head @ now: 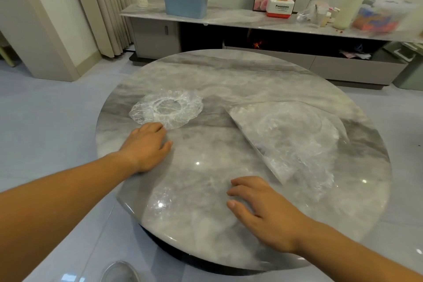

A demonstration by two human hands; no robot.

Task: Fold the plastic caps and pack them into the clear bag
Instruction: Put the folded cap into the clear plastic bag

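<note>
Cap [167, 110] touching left hand [146, 146], fingers relaxed, right hand [263, 204] flat near clear bag [286, 139]

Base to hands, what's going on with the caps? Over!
Left hand touching plastic cap, right hand open on table. Cap unfolded, clear bag to its right. Nothing blocking.

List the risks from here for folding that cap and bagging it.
1. The left hand is only at the near edge of the spread plastic cap. On the glossy table the film may slide, not fold.
2. The clear bag lies flat, apart from the right hand. Its mouth is hard to spot, so packing may fumble.
3. A small crumpled clear piece by the table's front edge could get knocked off.
</note>
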